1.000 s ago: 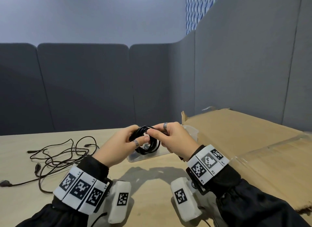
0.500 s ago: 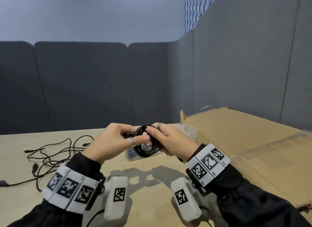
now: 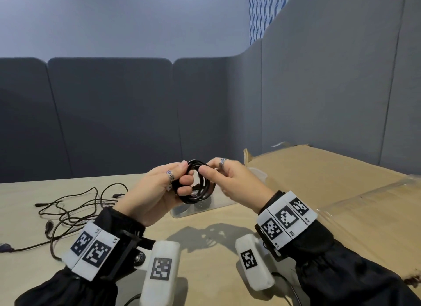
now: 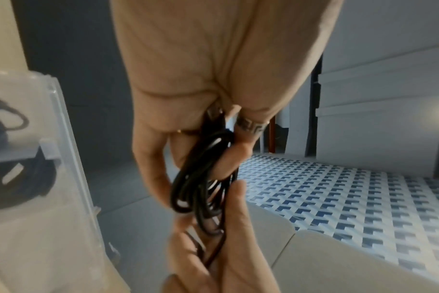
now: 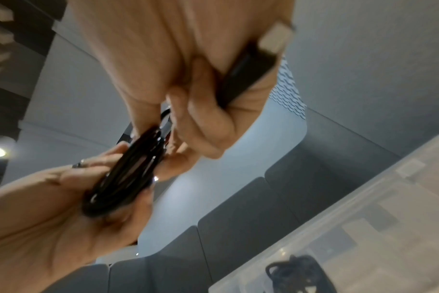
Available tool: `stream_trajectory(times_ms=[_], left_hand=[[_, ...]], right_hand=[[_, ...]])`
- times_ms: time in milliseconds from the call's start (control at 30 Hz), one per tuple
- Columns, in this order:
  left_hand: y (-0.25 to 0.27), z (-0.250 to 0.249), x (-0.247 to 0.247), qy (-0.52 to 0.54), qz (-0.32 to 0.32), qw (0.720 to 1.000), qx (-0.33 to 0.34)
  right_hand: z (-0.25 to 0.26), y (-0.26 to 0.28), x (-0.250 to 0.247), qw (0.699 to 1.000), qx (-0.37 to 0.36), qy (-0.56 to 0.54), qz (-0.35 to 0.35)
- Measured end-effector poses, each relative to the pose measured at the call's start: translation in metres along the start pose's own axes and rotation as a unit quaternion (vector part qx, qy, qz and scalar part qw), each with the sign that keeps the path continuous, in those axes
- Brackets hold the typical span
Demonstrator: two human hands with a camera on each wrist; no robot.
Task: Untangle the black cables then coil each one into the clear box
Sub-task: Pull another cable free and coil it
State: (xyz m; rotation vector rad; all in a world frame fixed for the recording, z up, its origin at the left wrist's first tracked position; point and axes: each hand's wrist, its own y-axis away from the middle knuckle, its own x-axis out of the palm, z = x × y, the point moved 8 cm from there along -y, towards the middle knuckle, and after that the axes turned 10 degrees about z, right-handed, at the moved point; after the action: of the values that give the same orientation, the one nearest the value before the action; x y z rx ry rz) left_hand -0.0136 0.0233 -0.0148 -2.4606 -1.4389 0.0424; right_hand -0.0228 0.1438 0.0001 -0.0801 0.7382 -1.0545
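Both hands hold one coiled black cable (image 3: 198,187) in the air just above the clear box (image 3: 182,213). My left hand (image 3: 182,183) has its fingers curled through the coil (image 4: 201,190). My right hand (image 3: 206,171) pinches the coil's top and keeps the cable's USB plug (image 5: 266,59) tucked against its palm. Through the box wall (image 4: 68,138) I see another coiled black cable (image 5: 298,274) lying inside. A tangle of thin black cables (image 3: 75,211) lies on the table at the left.
A large flat cardboard box (image 3: 319,182) covers the table's right side, close behind the clear box. Grey partition panels (image 3: 114,123) enclose the light wooden table (image 3: 205,248) at the back and right.
My left hand has turned so its fingers hook through the coil. The right hand's pinch has shifted to the coil's top. The coil stays above the box.
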Motion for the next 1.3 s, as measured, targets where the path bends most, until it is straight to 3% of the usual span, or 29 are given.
stream_trajectory(times_ms=[133,400,500,600,700,767,900,1000,1133,1300], left_hand=[[-0.002,0.003,-0.005,-0.039,-0.020,0.999,-0.007],[0.006,-0.002,0.016,0.085,0.143,0.986,0.005],[0.003,0.000,0.019,0.090,0.146,0.985,0.011],[0.000,0.005,0.019,0.070,0.138,0.988,0.020],[0.000,0.003,0.020,0.014,0.127,0.991,0.043],[-0.001,0.002,0.018,-0.007,0.107,0.993,0.049],[-0.002,0.002,0.015,-0.034,0.063,0.996,0.051],[-0.002,0.002,0.018,-0.056,0.046,0.996,0.058],[-0.003,0.002,0.015,-0.070,0.028,0.995,0.062],[-0.002,0.003,0.016,-0.119,0.006,0.991,0.057]], right_hand=[[-0.001,0.005,-0.033,0.991,-0.013,0.113,-0.074],[0.020,0.011,-0.037,0.920,-0.074,0.342,-0.176],[0.015,0.008,-0.036,0.924,-0.064,0.345,-0.149],[0.008,0.007,-0.040,0.960,-0.044,0.238,-0.144],[-0.001,0.006,-0.042,0.990,-0.032,-0.001,-0.137],[-0.006,0.004,-0.034,0.984,-0.015,-0.140,-0.114],[-0.011,0.003,-0.013,0.954,0.010,-0.287,-0.087],[-0.017,0.002,0.001,0.939,0.030,-0.337,-0.068],[-0.017,0.001,0.014,0.941,0.062,-0.330,-0.028],[-0.008,0.000,0.029,0.950,0.037,-0.306,0.053]])
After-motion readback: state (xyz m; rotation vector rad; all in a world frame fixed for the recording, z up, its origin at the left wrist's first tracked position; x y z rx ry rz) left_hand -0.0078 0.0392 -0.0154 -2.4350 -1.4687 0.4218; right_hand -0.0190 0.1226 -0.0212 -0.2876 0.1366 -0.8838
